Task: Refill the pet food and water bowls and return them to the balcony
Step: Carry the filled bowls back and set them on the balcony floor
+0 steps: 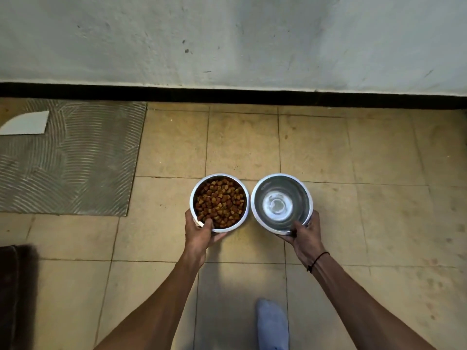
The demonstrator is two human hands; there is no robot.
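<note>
The left hand (199, 232) grips the near rim of a steel bowl (219, 202) filled with brown kibble (220, 202), thumb hooked inside and fingers curled under it. The right hand (304, 236) clasps the near rim of a second steel bowl (281, 203) holding clear water the same way. Both bowls sit side by side, nearly touching, over the tan tiled floor (353, 152) near the wall (227, 41); a grey mat (75, 157) lies to the left and a socked foot (272, 324) shows below.

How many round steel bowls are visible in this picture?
2. The round steel bowl of brown kibble is in the left hand; the round steel bowl of water is in the right hand. None seems hidden.
</note>
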